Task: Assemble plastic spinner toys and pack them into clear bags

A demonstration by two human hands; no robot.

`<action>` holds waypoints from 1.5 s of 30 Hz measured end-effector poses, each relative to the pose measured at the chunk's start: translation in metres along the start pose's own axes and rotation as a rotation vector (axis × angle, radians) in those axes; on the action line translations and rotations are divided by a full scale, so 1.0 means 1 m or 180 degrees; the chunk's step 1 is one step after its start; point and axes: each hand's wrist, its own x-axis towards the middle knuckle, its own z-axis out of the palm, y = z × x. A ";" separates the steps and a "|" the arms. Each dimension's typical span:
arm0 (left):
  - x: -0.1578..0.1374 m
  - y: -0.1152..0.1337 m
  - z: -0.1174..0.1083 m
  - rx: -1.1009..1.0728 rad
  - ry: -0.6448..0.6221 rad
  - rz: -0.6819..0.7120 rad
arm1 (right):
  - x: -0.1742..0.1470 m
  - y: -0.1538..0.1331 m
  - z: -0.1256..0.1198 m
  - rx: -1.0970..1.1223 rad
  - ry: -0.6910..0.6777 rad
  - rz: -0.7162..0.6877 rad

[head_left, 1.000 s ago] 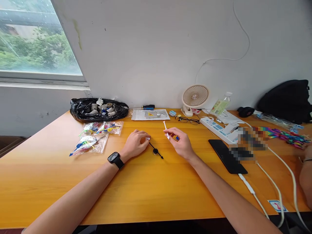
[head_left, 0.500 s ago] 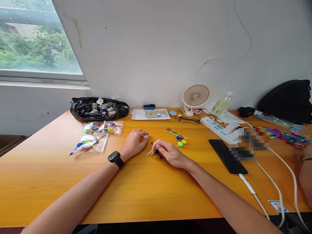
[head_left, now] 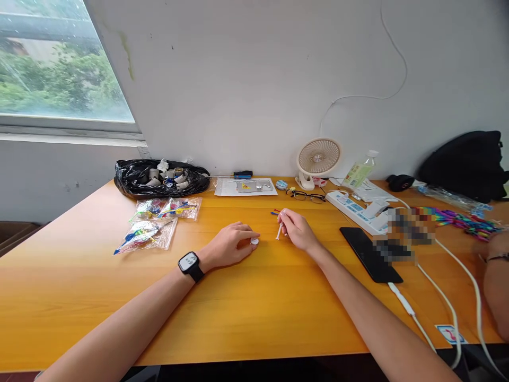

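My left hand (head_left: pixel 233 244), with a black watch (head_left: pixel 190 264) on its wrist, rests on the table. Its thumb and fingertips are closed at a small white disc (head_left: pixel 254 241). To the right, my right hand (head_left: pixel 298 229) pinches a thin white plastic stick (head_left: pixel 279 232) that points down toward the tabletop. Red and blue tips of thin plastic sticks (head_left: pixel 275 213) show just beyond the right fingers. The rest of those sticks is hidden behind this hand.
Clear bags of coloured plastic parts (head_left: pixel 147 233) lie at the left, before a black plastic bag (head_left: pixel 119 180). A fan (head_left: pixel 319 157), glasses (head_left: pixel 304 196), a power strip (head_left: pixel 350 208) and a phone (head_left: pixel 368 254) are beyond and right. Another person's arm (head_left: pixel 497 276) rests at the right edge.
My right hand has moved right and away from me with the white stick, now covering the coloured discs. My left hand has come right and nearer with the white disc. The black piece no longer shows.
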 end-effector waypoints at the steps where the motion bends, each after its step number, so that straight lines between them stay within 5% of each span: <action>1: 0.000 0.000 0.000 -0.0042 0.0003 0.0006 | 0.000 -0.002 -0.001 0.0024 0.0016 0.0007; 7: -0.002 0.001 -0.002 -0.0297 0.0126 -0.0230 | -0.003 -0.020 -0.004 0.0641 0.0211 0.0264; 14: -0.001 0.007 -0.007 -0.0421 0.0602 -0.0348 | -0.017 -0.032 0.030 0.2163 -0.0445 0.0703; 25: -0.002 -0.001 0.000 -0.0417 0.0310 -0.0268 | -0.022 -0.036 0.041 0.1651 -0.0728 0.1347; 45: 0.003 0.004 0.000 0.0256 0.0103 0.0128 | -0.020 -0.032 0.042 0.1188 -0.0757 0.1388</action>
